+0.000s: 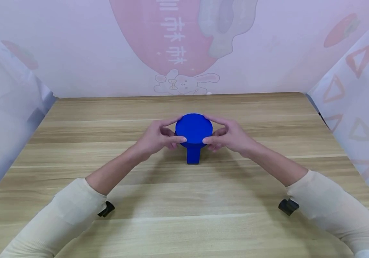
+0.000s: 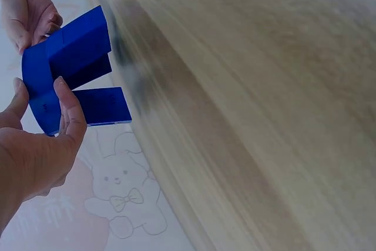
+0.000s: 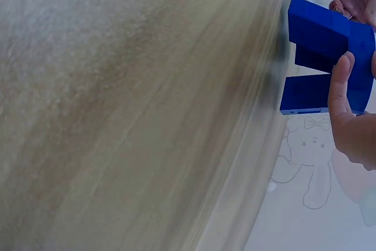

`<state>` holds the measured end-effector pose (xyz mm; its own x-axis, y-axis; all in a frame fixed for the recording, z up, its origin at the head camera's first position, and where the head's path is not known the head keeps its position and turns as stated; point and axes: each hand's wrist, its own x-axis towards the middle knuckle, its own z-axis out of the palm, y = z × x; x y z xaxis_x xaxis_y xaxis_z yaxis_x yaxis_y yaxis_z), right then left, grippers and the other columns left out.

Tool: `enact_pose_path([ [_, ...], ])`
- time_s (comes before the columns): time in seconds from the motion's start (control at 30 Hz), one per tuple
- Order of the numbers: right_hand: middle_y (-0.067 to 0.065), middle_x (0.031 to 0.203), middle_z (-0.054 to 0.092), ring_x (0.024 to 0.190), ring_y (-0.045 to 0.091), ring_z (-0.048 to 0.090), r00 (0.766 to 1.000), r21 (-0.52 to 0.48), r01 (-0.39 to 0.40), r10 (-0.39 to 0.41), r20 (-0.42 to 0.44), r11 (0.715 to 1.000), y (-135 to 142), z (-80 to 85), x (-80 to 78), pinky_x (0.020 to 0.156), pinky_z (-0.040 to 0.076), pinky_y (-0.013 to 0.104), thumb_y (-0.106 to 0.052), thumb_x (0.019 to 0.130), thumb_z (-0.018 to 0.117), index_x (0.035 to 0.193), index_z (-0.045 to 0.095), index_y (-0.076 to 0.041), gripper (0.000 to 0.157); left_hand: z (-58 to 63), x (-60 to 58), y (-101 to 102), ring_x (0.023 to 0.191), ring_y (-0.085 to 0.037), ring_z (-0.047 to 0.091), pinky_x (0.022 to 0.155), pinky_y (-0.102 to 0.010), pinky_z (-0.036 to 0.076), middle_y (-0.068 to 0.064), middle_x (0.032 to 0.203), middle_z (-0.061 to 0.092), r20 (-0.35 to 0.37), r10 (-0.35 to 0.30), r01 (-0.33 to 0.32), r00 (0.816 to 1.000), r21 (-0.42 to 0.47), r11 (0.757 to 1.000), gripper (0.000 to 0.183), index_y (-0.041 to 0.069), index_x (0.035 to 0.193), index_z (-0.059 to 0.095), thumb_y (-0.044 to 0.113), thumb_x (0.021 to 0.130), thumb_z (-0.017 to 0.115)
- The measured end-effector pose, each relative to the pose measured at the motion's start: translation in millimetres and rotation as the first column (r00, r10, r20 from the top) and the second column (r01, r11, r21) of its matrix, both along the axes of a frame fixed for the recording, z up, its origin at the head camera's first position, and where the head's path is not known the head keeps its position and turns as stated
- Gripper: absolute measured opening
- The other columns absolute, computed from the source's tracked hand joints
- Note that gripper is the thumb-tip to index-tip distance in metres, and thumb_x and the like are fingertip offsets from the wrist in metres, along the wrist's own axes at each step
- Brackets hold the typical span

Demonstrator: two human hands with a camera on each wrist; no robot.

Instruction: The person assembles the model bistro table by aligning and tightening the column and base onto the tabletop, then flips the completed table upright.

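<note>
A blue toy stool (image 1: 193, 128) with a round top and blocky legs is upright over the middle of the table. My left hand (image 1: 164, 135) grips the left side of its round top, with the thumb near the front rim and a finger at the back. On the opposite side, my right hand (image 1: 226, 135) holds the rim in much the same way. The left wrist view shows the stool's legs (image 2: 106, 107) pointing toward the tabletop, fingers curled under the seat. Whether the legs touch the table, I cannot tell.
The wood-grain table (image 1: 184, 218) reaches back to a pale printed curtain (image 1: 84, 53). More printed cloth (image 1: 361, 122) hangs along the right side. A small black piece (image 1: 106, 209) shows beside the left sleeve, and another black piece (image 1: 288, 206) beside the right sleeve.
</note>
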<state>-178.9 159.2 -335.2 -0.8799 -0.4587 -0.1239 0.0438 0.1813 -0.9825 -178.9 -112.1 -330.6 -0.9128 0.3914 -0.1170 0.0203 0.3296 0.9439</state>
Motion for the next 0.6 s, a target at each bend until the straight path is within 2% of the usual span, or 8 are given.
enact_pose_path([
  [0.17,0.03,0.097,0.072,0.078,0.035,0.075,1.0,0.021,-0.008,0.007,0.011,1.0,0.0,-4.0,-1.3,0.08,0.062,0.053,0.0,0.094,0.074,0.162,0.036,-0.011,0.079,-4.8,-0.2,0.2,0.081,-0.039,0.073,0.084,-0.052,0.062,-0.03,0.097,0.073,0.002,-0.009,0.009,1.0,-0.012,1.0,0.074,0.013,0.159,0.042,0.012,0.094,0.077],
  [0.43,0.029,0.099,0.073,0.08,0.035,0.074,1.0,0.051,-0.013,0.013,0.014,0.999,0.5,-5.7,-3.8,0.078,0.063,0.049,-0.003,0.095,0.074,0.162,0.035,-0.013,0.078,-5.7,1.0,-0.6,0.083,-0.044,0.072,0.084,-0.054,0.061,-0.031,0.098,0.072,0.002,-0.02,0.02,1.0,-0.021,1.0,0.073,0.014,0.16,0.041,0.013,0.096,0.076],
  [0.6,0.032,0.106,0.071,0.086,0.04,0.075,0.999,0.098,-0.046,0.045,0.008,0.994,3.9,-4.9,-5.4,0.08,0.062,0.053,-0.007,0.096,0.074,0.165,0.028,-0.016,0.083,-6.5,0.3,-2.6,0.082,-0.042,0.072,0.082,-0.051,0.062,-0.031,0.103,0.072,-0.013,-0.046,0.045,0.999,-0.042,0.998,0.074,0.014,0.162,0.036,0.016,0.098,0.073],
])
